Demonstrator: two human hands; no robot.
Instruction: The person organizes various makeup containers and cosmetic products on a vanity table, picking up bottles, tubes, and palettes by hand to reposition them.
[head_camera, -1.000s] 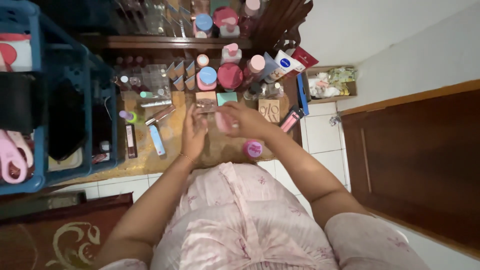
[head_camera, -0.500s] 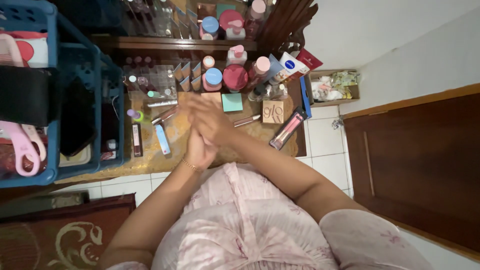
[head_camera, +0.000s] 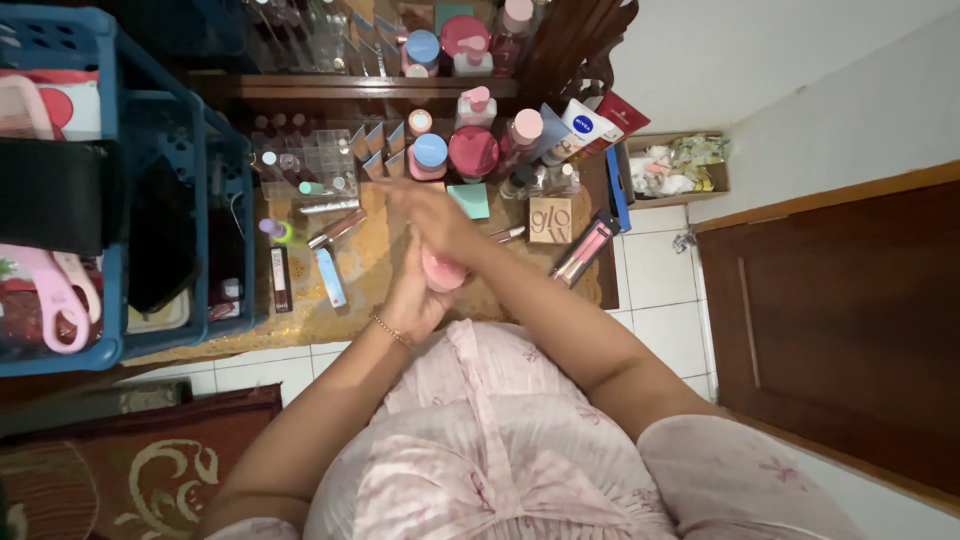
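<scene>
Your two hands meet over the middle of the gold-patterned table top (head_camera: 350, 265), and between them sits a small round pink plastic jar (head_camera: 441, 272) — your left hand (head_camera: 412, 290) cups it from below, fingers curled up around its underside, while your right hand (head_camera: 437, 220) lies flat across the top with its fingers stretched out past the jar toward the back of the table. How tightly either hand presses I cannot tell; the right hand is blurred and covers most of the jar, so only the lower pink edge shows beneath its palm. Judging by its size, the jar is probably light and stiff, a smooth rounded pot that could slide if your skin is slick, so take it by the side wall with the left fingertips spread around it and let the palm bear the base — the lid, if it has one there, is under your right palm and hidden. Just beyond your right fingertips lie a mint-green square pad (head_camera: 468, 200) and a slim lip-gloss tube (head_camera: 505, 234); a little further to their right stands a tan square box (head_camera: 549, 219). To the left of your left fingers lies a light-blue tube (head_camera: 329, 277), well apart from the jar.
</scene>
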